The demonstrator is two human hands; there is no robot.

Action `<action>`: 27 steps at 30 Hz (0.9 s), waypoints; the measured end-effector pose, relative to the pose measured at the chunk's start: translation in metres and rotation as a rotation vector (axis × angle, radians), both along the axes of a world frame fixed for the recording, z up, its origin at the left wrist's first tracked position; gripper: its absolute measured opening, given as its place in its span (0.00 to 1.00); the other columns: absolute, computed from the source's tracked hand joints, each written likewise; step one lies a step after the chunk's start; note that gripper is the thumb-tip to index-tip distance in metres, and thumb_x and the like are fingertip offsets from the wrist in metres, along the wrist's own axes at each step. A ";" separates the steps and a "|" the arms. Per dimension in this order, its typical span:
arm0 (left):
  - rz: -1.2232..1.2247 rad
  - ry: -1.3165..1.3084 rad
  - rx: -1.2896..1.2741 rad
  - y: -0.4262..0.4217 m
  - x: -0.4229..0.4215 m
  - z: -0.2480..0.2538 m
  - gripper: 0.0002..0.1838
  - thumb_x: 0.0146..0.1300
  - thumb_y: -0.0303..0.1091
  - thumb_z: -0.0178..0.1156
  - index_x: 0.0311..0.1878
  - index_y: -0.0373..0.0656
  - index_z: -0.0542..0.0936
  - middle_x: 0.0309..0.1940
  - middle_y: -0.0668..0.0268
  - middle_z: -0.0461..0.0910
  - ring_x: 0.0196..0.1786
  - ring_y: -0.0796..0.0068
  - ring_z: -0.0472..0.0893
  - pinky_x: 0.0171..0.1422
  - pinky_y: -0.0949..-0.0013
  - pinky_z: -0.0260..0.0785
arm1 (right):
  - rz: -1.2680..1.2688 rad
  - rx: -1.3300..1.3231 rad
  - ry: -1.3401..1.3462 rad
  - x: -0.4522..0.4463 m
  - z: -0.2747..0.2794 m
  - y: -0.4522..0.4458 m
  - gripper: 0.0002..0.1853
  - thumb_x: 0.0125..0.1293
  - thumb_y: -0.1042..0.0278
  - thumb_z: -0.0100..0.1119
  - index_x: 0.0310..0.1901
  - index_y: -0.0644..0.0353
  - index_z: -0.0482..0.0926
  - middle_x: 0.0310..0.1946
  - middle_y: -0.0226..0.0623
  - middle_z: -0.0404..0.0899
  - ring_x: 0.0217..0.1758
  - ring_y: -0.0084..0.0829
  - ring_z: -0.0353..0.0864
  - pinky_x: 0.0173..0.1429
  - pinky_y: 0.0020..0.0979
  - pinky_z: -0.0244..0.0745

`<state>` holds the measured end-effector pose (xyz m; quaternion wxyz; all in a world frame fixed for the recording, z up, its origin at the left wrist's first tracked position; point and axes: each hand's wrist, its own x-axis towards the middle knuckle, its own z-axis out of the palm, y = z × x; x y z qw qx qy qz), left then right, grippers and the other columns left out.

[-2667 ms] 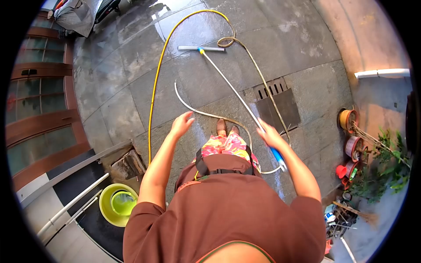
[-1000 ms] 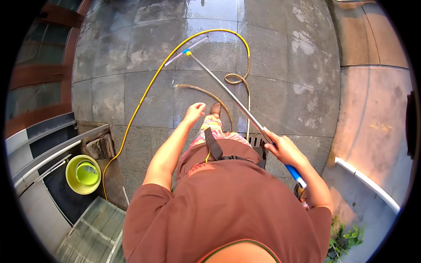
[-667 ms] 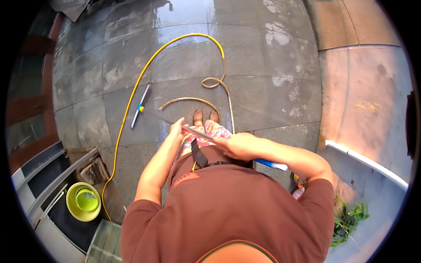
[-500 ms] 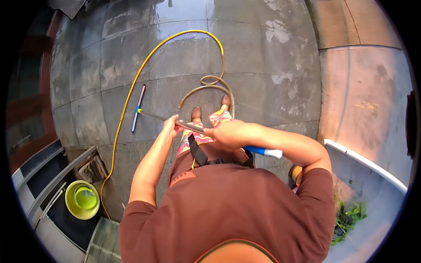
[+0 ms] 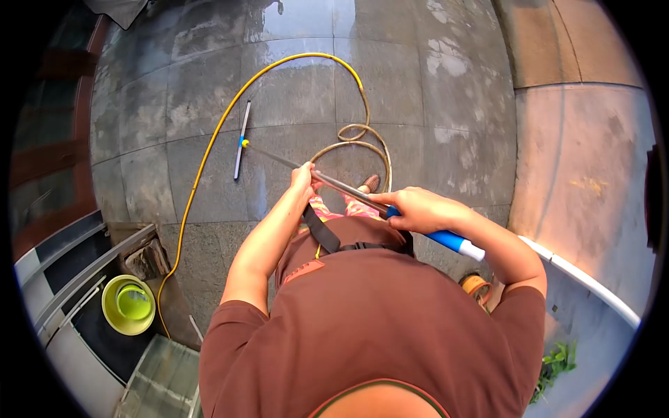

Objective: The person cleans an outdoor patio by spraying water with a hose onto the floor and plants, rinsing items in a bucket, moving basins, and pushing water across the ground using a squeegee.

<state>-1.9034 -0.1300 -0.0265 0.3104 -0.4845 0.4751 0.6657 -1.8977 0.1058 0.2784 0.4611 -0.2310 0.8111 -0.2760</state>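
Note:
A floor squeegee slants across the middle of the view. Its long blade (image 5: 244,125) lies on the wet tiles ahead and to the left, joined by a yellow fitting to a metal pole (image 5: 341,187). Wrapped round the middle of that pole is my left hand (image 5: 304,180). My right hand (image 5: 424,210) grips the upper end, where the blue and white handle (image 5: 446,241) begins; the white tip sticks out past the wrist. A hose (image 5: 209,150), yellow and then brownish, curves over the floor and loops close to my feet.
Green basins (image 5: 120,322) stand at the lower left beside a metal rail (image 5: 97,277). A white pipe or edging (image 5: 582,282) runs along the right, with a leafy plant (image 5: 555,364) below it. A round orange-brown object (image 5: 476,285) sits behind my right side.
The squeegee blade has shifted right and nearer. My right hand has moved right and now holds the pole where the blue handle starts. The left hand has risen slightly to the right.

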 end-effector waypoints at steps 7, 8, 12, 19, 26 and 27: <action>-0.011 -0.154 -0.026 0.091 0.003 0.009 0.14 0.59 0.35 0.50 0.40 0.32 0.69 0.27 0.51 0.76 0.25 0.59 0.80 0.24 0.59 0.77 | -0.594 -0.203 -0.844 -0.016 -0.011 0.114 0.40 0.55 0.75 0.50 0.70 0.53 0.46 0.53 0.42 0.69 0.37 0.24 0.77 0.37 0.28 0.79; -0.060 -0.147 -0.007 0.113 0.001 0.003 0.16 0.59 0.33 0.50 0.45 0.29 0.68 0.30 0.47 0.78 0.25 0.55 0.81 0.21 0.59 0.76 | -0.568 -0.148 -0.761 -0.015 -0.007 0.135 0.38 0.55 0.75 0.49 0.70 0.54 0.50 0.52 0.41 0.70 0.34 0.24 0.76 0.34 0.27 0.78; -0.091 -0.048 0.034 0.222 -0.028 0.028 0.13 0.58 0.30 0.50 0.40 0.27 0.68 0.26 0.49 0.77 0.22 0.58 0.81 0.19 0.61 0.77 | -0.556 -0.044 -0.452 -0.005 0.023 0.214 0.33 0.51 0.77 0.49 0.63 0.58 0.63 0.48 0.40 0.76 0.29 0.21 0.73 0.27 0.25 0.72; -0.016 0.159 0.391 0.334 -0.089 0.010 0.06 0.55 0.30 0.49 0.30 0.37 0.71 0.22 0.62 0.74 0.24 0.63 0.81 0.22 0.67 0.76 | -0.238 0.273 0.300 0.015 0.066 0.225 0.31 0.48 0.82 0.54 0.57 0.54 0.69 0.54 0.48 0.72 0.37 0.43 0.80 0.46 0.39 0.75; 0.070 0.159 0.342 0.340 -0.077 0.013 0.05 0.56 0.29 0.50 0.30 0.38 0.70 0.22 0.63 0.72 0.25 0.62 0.81 0.29 0.61 0.78 | -0.182 0.252 0.292 0.015 0.065 0.248 0.30 0.47 0.81 0.58 0.56 0.53 0.70 0.56 0.50 0.70 0.37 0.45 0.80 0.43 0.40 0.76; 0.126 0.168 0.366 0.337 -0.076 0.015 0.05 0.56 0.29 0.50 0.30 0.38 0.70 0.22 0.63 0.72 0.25 0.61 0.81 0.30 0.61 0.78 | -0.176 0.244 0.283 0.013 0.063 0.251 0.30 0.47 0.81 0.58 0.56 0.53 0.70 0.56 0.50 0.70 0.37 0.45 0.80 0.44 0.40 0.76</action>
